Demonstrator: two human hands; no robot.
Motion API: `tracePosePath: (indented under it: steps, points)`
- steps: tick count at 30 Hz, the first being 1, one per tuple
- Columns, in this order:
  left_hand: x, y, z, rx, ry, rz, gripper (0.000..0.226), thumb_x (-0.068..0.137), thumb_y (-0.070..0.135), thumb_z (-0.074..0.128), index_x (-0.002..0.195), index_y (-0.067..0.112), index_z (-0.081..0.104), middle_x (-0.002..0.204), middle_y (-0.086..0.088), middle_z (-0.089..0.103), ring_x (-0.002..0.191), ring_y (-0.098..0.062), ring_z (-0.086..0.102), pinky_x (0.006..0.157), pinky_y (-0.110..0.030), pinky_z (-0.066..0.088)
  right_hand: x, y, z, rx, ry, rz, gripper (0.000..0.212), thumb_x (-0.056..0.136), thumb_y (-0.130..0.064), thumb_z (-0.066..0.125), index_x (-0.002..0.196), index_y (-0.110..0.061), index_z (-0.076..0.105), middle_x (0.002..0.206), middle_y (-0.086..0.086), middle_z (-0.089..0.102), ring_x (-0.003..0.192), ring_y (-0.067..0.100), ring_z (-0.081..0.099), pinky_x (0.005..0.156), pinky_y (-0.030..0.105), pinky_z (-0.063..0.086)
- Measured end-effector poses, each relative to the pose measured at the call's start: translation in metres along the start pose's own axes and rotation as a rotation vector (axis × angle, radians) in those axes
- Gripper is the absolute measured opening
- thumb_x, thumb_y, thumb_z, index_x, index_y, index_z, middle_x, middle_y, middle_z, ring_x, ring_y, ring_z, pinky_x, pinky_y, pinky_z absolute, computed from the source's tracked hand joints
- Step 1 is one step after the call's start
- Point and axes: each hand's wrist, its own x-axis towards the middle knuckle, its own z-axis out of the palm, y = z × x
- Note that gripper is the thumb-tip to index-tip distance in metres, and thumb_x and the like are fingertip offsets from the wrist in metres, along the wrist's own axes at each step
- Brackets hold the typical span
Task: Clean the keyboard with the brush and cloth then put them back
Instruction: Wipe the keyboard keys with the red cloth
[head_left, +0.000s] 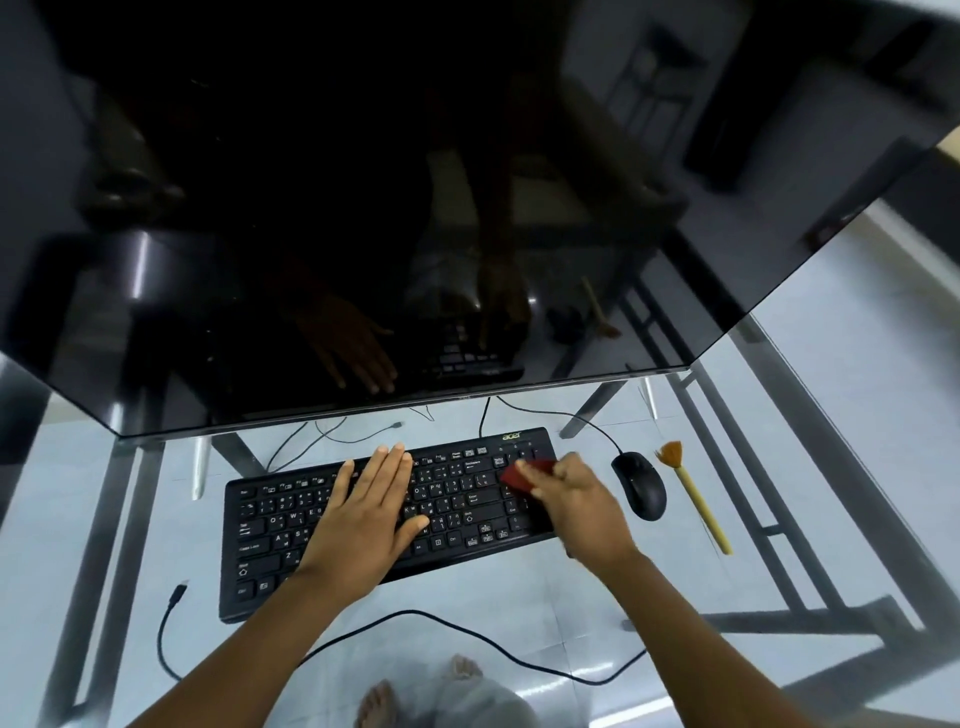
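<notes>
A black keyboard (384, 525) lies on a glass table (831, 467), angled so its right end sits farther from the person than its left. The left hand (371, 512) rests flat on the middle of the keys, palm down, fingers stretched out and only slightly spread, the thumb pointing toward the right side of the board. It grips nothing.

The right hand (576, 499) is over the keyboard's right end, around the number pad. A dark red cloth (519, 475) is bunched under it: the fingers curl down over the cloth and clamp it against the keys, and the red fabric pokes out past the fingertips toward the left and the far edge. The hand is a bit blurred.

Just right of the keyboard sits a black mouse (640, 484), its cable running up behind the dark monitor (363, 208). Beyond the mouse the brush (693, 496) lies alone on the glass, bristles fanned at the far end, pale handle pointing back toward the person, well clear of both hands.
</notes>
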Motion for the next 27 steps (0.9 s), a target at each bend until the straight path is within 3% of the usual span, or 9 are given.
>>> tracePosePath:
  steps: [2,4,8,13,16,18,20,24,27]
  points:
    - [0.001,0.000,0.001,-0.005,-0.002,-0.002,0.073,0.098,0.060,0.018,0.149,0.009,0.025,0.157,-0.006,0.022,0.146,-0.020,0.017,0.116,-0.043,0.002,0.001,0.002,0.010,0.144,0.057,0.222,0.025,0.096,-0.038,0.058,0.118,-0.034,0.068,0.096,0.000,0.053,0.070,0.015,0.056,0.068,0.033,0.056]
    - [0.001,-0.001,0.001,-0.005,-0.001,-0.004,0.073,0.097,0.060,0.018,0.150,0.009,0.024,0.158,-0.006,0.021,0.147,-0.020,0.016,0.117,-0.043,0.002,-0.008,-0.020,0.015,0.145,0.012,0.182,0.034,0.099,-0.021,0.054,0.131,-0.030,0.061,0.097,0.001,0.048,0.065,0.013,0.050,0.063,0.023,0.056]
    - [0.001,0.000,0.000,-0.009,0.011,0.000,0.073,0.097,0.059,0.020,0.149,0.008,0.025,0.157,-0.006,0.022,0.147,-0.021,0.016,0.116,-0.043,0.003,-0.025,-0.035,0.005,0.264,-0.107,-0.178,0.012,0.096,-0.037,0.057,0.100,-0.031,0.065,0.085,-0.014,0.053,0.070,-0.002,0.051,0.063,0.007,0.040]
    - [0.001,0.000,-0.001,0.007,-0.005,0.007,0.073,0.097,0.059,0.022,0.149,0.008,0.028,0.157,-0.007,0.023,0.147,-0.019,0.011,0.115,-0.045,0.007,-0.012,0.023,0.006,0.284,0.108,0.148,0.041,0.092,-0.012,0.067,0.120,-0.041,0.061,0.092,-0.003,0.047,0.077,0.016,0.056,0.070,0.005,0.045]
    - [0.000,0.000,-0.001,0.009,-0.007,-0.009,0.073,0.097,0.059,0.023,0.149,0.008,0.029,0.157,-0.007,0.024,0.147,-0.018,0.009,0.114,-0.045,0.008,-0.022,-0.011,0.014,0.316,0.009,-0.010,0.023,0.097,-0.039,0.056,0.112,-0.034,0.073,0.089,-0.010,0.045,0.078,0.007,0.047,0.063,0.007,0.041]
    - [0.000,0.000,-0.002,0.008,-0.006,-0.008,0.073,0.097,0.060,0.023,0.149,0.009,0.029,0.157,-0.007,0.025,0.146,-0.018,0.010,0.114,-0.045,0.008,-0.032,-0.027,0.017,0.340,-0.149,-0.190,0.045,0.095,-0.058,0.043,0.109,-0.028,0.074,0.091,-0.018,0.044,0.083,0.003,0.046,0.069,0.011,0.040]
    - [0.000,0.000,-0.003,0.007,0.000,-0.001,0.073,0.097,0.060,0.023,0.149,0.009,0.028,0.157,-0.007,0.025,0.146,-0.018,0.011,0.114,-0.044,0.008,-0.028,-0.019,0.016,0.294,-0.132,-0.236,0.027,0.095,-0.045,0.050,0.112,-0.039,0.072,0.098,-0.020,0.046,0.088,0.000,0.048,0.076,0.012,0.043]
    - [-0.001,0.000,-0.002,0.003,0.011,-0.002,0.073,0.097,0.060,0.022,0.149,0.009,0.027,0.157,-0.007,0.025,0.146,-0.019,0.013,0.114,-0.045,0.009,-0.009,0.013,0.010,0.308,0.093,0.274,0.030,0.096,-0.017,0.060,0.115,-0.038,0.068,0.101,-0.002,0.049,0.070,0.020,0.061,0.060,0.014,0.048]
    - [0.000,0.001,-0.002,0.000,0.003,-0.002,0.073,0.097,0.060,0.021,0.149,0.008,0.028,0.157,-0.007,0.025,0.146,-0.019,0.011,0.114,-0.046,0.012,-0.004,-0.017,0.019,0.318,0.112,0.276,0.027,0.098,-0.019,0.057,0.121,-0.028,0.068,0.101,-0.002,0.050,0.057,0.002,0.052,0.058,0.011,0.049]
